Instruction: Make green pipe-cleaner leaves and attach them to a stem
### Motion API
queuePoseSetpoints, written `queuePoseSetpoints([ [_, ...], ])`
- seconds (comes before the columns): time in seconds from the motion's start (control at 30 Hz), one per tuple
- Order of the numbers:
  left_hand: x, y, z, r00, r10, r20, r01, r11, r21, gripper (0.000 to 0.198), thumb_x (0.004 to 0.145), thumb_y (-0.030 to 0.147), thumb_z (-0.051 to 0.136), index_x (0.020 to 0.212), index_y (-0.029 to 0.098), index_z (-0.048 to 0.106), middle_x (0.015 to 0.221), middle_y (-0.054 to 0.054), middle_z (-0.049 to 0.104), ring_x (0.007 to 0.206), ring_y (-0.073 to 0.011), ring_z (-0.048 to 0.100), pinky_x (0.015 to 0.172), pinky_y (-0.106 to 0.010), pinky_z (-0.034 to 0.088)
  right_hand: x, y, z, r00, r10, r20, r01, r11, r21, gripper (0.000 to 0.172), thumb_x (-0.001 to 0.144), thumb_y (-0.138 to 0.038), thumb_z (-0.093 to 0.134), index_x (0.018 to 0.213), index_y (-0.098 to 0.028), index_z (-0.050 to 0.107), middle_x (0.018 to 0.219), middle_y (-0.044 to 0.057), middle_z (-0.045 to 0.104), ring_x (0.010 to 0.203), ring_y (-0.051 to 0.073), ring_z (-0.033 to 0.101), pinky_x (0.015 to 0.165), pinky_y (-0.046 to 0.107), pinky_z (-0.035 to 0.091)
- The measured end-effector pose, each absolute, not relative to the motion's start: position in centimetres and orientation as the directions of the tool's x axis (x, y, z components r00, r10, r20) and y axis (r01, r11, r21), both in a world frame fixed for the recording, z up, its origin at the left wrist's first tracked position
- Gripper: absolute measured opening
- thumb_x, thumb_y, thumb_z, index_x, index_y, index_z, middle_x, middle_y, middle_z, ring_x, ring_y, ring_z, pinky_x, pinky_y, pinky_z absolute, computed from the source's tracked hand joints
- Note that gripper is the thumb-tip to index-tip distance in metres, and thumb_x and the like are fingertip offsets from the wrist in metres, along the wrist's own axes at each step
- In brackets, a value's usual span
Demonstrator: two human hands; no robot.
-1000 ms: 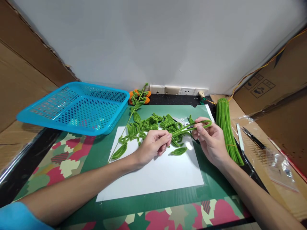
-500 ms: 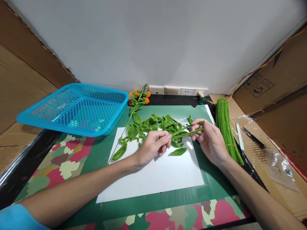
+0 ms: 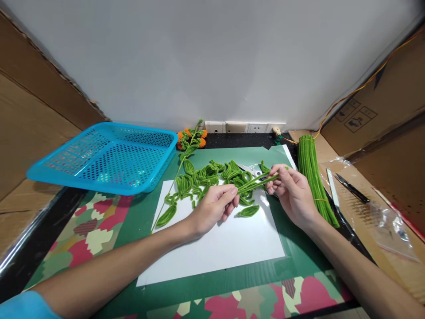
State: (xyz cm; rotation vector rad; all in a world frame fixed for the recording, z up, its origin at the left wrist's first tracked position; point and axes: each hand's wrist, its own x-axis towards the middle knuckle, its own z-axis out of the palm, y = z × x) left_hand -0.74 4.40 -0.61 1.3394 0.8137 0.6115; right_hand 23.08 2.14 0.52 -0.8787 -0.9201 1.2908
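Green pipe cleaners (image 3: 255,183) stretch between my two hands above the white sheet (image 3: 212,261). My left hand (image 3: 217,203) pinches one end between thumb and fingers. At the other end, my right hand (image 3: 289,186) has its fingertips closed on the strands. Beneath and behind them lies a pile of bent green pipe-cleaner pieces (image 3: 207,173). One finished-looking leaf (image 3: 249,211) rests on the sheet just below the strands. Scissors (image 3: 249,169) lie partly hidden behind my right hand. To the left, a long green stem with leaves (image 3: 188,166) leans across the sheet's edge.
A blue perforated basket (image 3: 133,188) stands at the left. Orange flowers (image 3: 202,142) lie near the wall sockets (image 3: 236,127). On the right are a bundle of green pipe cleaners (image 3: 310,173), a white-handled tool (image 3: 332,188), black tweezers-like tool (image 3: 352,189) and a plastic bag (image 3: 392,232).
The strands between my hands have drawn closer together, and my right fingers have shifted slightly along them. The whole view has moved a little; the objects on the table look unchanged.
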Motion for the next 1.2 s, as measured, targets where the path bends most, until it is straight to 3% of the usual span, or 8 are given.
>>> queuePoseSetpoints([
  [0.3, -0.44, 4.27, 0.02, 0.605, 0.787, -0.121, -0.038, 0.181, 0.983, 0.052, 0.108, 0.054, 0.054, 0.072, 0.020, 0.037, 0.064, 0.008, 0.037, 0.046, -0.0048, 0.045, 0.044, -0.019, 0.028, 22.82, 2.24, 0.67, 0.124, 0.991, 0.055, -0.370, 0.097, -0.924, 0.030, 0.087, -0.049, 0.088, 0.089, -0.022, 0.074, 0.081, -0.001, 0.064, 0.068, 0.010, 0.062, 0.058, 0.020, 0.052],
  [0.6, -0.51, 4.17, 0.16, 0.609, 0.783, -0.131, -0.038, 0.194, 0.980, 0.048, 0.108, 0.052, 0.054, 0.075, 0.020, 0.040, 0.065, 0.007, 0.041, 0.046, -0.0056, 0.045, 0.043, -0.019, 0.028, 22.68, 2.05, 0.55, 0.146, 0.989, 0.028, -0.388, 0.084, -0.918, 0.030, 0.088, -0.050, 0.087, 0.091, -0.022, 0.075, 0.080, 0.000, 0.067, 0.067, 0.011, 0.060, 0.058, 0.021, 0.051],
  [0.97, -0.54, 4.16, 0.19, 0.611, 0.779, -0.139, -0.015, 0.187, 0.982, 0.048, 0.108, 0.051, 0.055, 0.074, 0.019, 0.044, 0.062, 0.006, 0.044, 0.047, -0.0056, 0.045, 0.043, -0.019, 0.028, 22.80, 2.14, 0.11, 0.036, 0.998, -0.043, -0.442, -0.023, -0.897, 0.047, 0.100, -0.062, 0.067, 0.103, -0.018, 0.081, 0.074, 0.002, 0.067, 0.062, 0.013, 0.057, 0.062, 0.026, 0.051],
  [1.2, -0.58, 4.01, 0.27, 0.622, 0.768, -0.151, 0.025, 0.173, 0.985, 0.048, 0.107, 0.054, 0.056, 0.074, 0.019, 0.047, 0.061, 0.006, 0.045, 0.048, -0.0066, 0.045, 0.044, -0.020, 0.029, 22.54, 2.18, 0.21, 0.046, 0.998, -0.040, -0.423, -0.017, -0.906, 0.047, 0.099, -0.063, 0.069, 0.098, -0.017, 0.081, 0.070, 0.002, 0.068, 0.061, 0.014, 0.057, 0.059, 0.026, 0.052],
])
